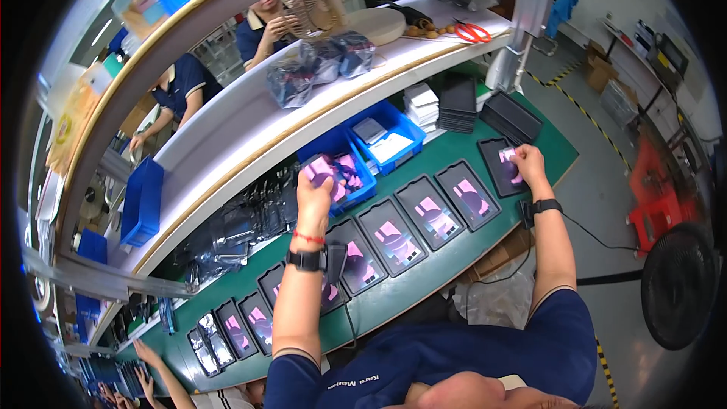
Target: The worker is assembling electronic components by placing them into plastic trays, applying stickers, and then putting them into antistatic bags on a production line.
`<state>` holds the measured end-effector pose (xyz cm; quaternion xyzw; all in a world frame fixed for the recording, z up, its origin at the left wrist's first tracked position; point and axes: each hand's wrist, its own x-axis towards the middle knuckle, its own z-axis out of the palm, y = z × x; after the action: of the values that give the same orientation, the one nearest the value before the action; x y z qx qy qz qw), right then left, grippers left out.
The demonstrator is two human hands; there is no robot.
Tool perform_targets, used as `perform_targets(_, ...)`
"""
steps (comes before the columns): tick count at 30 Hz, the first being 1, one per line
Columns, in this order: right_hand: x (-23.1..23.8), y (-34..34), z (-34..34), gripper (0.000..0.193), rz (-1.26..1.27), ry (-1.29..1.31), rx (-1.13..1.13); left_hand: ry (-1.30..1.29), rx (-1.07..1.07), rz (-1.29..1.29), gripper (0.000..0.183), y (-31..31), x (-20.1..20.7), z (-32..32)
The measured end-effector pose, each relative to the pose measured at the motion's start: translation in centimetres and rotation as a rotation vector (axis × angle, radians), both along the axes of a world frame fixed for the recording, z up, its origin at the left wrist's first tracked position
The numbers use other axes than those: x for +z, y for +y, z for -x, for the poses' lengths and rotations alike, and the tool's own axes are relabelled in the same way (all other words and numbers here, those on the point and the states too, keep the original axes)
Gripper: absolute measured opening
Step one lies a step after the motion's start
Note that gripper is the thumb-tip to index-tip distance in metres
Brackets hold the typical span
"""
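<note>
My left hand (313,195) is closed round a small bunch of pink-purple printed pieces (318,170), just over a blue bin (363,194) that holds more of them. Off to the right, my right hand (530,163) pinches the upper edge of a pink and white printed piece (508,155) at the last black tray (491,162) of the row. Whether that piece touches the tray floor I cannot tell. Several more black trays stretch leftward along the green table, such as one tray (467,195) with a pink and dark purple printed piece inside.
A second blue bin (400,155) holds white and grey items. Behind it stand white stacked boxes (422,106) and stacked black trays (457,104). Dark plastic bags (250,220) lie beneath the shelf. Red scissors (472,32) rest above. Another person's hand (148,354) reaches in at lower left.
</note>
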<state>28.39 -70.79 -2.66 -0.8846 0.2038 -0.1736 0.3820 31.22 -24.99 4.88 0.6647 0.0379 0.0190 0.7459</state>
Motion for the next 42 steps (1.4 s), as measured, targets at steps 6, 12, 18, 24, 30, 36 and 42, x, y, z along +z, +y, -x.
perform_targets(6, 0.1, 5.3, 0.1, 0.054, 0.130, 0.047, 0.146, -0.062, 0.225, -0.767, 0.077, 2.0, -2.9, -5.5)
perform_targets(12, 6.1, 11.5, 0.7, 0.054, 0.597, 0.262, 0.027, 0.026, 0.089, -1.035, 0.084, -0.7, -2.3, -5.4)
perform_targets(18, 9.7, 22.8, -8.7, 0.036, 0.449, 0.099, 0.586, -0.111, 0.107, -1.102, 0.074, -1.1, -2.3, -3.5)
perform_targets(24, -0.5, 27.6, -24.8, 0.057, 0.516, 0.183, 0.593, -0.512, 0.038, -0.906, 0.063, 0.0, -0.6, 2.7)
perform_targets(30, -5.7, 29.3, -29.7, 0.063, 0.772, 0.057, 0.759, -0.432, 0.055, -0.807, 0.040, 5.7, 1.5, 10.2)
perform_targets(36, -0.1, 28.1, -25.5, 0.067, 0.912, 0.241, 0.848, -0.366, 0.066, -0.717, 0.026, 6.5, 1.5, 12.0)
perform_targets(42, 3.7, 25.6, -19.2, 0.074, 0.857, 0.549, 0.748, -0.434, 0.000, -0.751, 0.016, 7.2, 0.9, 11.5)
